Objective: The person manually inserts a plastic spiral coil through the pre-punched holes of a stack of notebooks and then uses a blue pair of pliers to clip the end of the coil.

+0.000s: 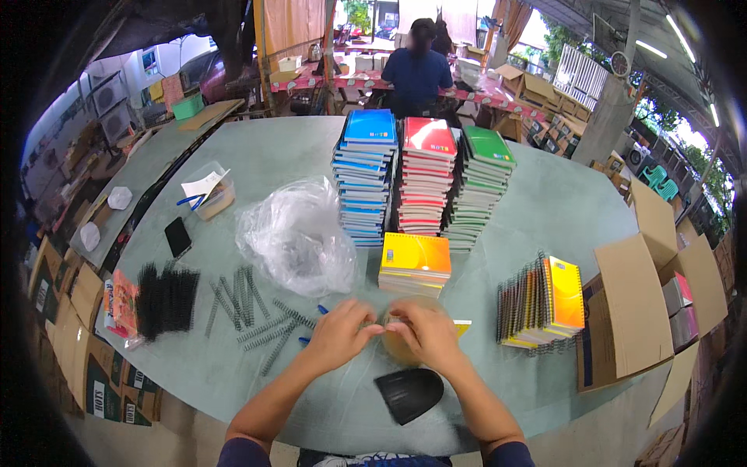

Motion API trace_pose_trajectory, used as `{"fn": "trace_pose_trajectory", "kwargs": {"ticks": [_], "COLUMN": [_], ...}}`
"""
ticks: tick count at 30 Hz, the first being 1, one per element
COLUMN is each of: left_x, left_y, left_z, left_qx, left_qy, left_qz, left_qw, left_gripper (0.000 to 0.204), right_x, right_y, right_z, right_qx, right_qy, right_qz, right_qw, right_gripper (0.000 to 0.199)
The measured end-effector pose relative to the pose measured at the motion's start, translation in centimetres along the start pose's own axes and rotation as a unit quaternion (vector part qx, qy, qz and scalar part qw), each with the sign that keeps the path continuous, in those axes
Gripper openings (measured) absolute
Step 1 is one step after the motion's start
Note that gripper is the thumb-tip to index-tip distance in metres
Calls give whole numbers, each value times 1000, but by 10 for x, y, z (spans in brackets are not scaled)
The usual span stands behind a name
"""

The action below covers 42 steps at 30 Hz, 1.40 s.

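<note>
My left hand (347, 333) and my right hand (426, 330) meet near the table's middle, fingertips pinched. What lies between the fingers is too small and blurred to name. Below my right hand is a yellowish, blurred round thing (398, 352), and a yellow-and-white edge (464, 327) shows beside that hand. A short stack of yellow notebooks (415, 257) stands just beyond my hands. Loose black spiral coils (268, 331) lie left of my left hand, with blue pieces partly hidden by it. A black curved piece (410, 395) rests nearer to me, below my right hand.
Tall stacks of blue (366, 179), red (426, 179) and green notebooks (484, 183) stand at the back. A clear plastic bag (296, 233), bundled black coils (167, 300) and a phone (178, 237) lie left. Coil-bound yellow notebooks (537, 303) and an open carton (634, 303) are right.
</note>
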State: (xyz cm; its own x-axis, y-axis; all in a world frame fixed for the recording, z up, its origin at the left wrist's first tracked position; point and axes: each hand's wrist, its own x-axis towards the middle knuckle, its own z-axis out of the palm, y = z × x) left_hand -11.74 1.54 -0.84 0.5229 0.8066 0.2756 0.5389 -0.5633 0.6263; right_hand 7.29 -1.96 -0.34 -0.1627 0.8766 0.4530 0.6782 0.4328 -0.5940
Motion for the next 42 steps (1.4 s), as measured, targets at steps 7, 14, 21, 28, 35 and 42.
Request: {"fn": "trace_pose_trajectory", "kwargs": {"ticks": [7, 14, 21, 28, 35, 42], "left_x": [9, -45, -47, -12, -3, -4], "left_y": [-3, 27, 57, 27, 31, 40], "left_z": [-3, 66, 66, 0, -2, 16], "left_qx": [30, 105, 8, 119, 90, 40], "left_qy": [-17, -22, -267, 16, 243, 132], "left_qz": [27, 138, -24, 27, 97, 80], "left_qw": [999, 985, 963, 992, 961, 987], "left_gripper": [25, 35, 51, 45, 49, 43], "right_x": [-2, -4, -55, -58, -61, -68], "right_y": [-2, -12, 68, 63, 64, 72], "right_z": [8, -20, -40, -26, -19, -26], "right_qx": [-11, -96, 444, 421, 443, 424], "right_qy": [53, -20, 92, 65, 85, 61], "right_qz": [-3, 28, 243, 227, 256, 239], "right_qw": [999, 995, 858, 876, 855, 872], "right_gripper": [25, 31, 26, 28, 24, 22]}}
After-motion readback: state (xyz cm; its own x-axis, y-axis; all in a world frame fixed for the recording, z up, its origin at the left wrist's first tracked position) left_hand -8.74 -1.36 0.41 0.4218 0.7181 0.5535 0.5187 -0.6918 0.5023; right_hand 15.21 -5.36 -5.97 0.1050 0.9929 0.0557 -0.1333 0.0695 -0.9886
